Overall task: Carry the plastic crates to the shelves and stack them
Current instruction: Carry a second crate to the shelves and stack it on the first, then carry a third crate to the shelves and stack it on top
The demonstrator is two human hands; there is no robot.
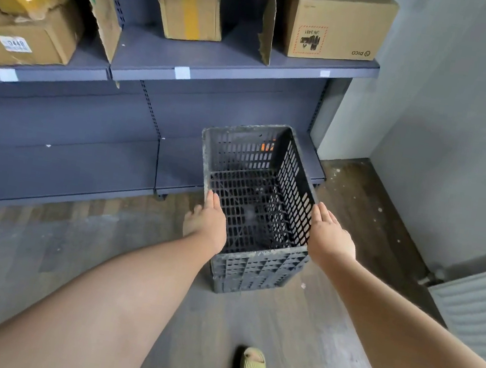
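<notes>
A black slatted plastic crate [254,267], dusty along its rim and with nothing inside, is in the middle of the view in front of the grey shelves. Its far end reaches over the bottom shelf [80,166] and its near end is over the wooden floor. My left hand [206,221] presses on the crate's left rim near the front corner. My right hand [330,237] presses on the right rim opposite it. Both arms are stretched out, holding the crate between the palms. I cannot tell whether its base rests on anything.
The upper shelf [221,70] holds several cardboard boxes [335,24] and leaning cardboard sheets. A grey wall [450,120] closes the right side, with a ribbed white panel [481,314] low at the right. My foot in a yellow sandal [254,365] is on the floor.
</notes>
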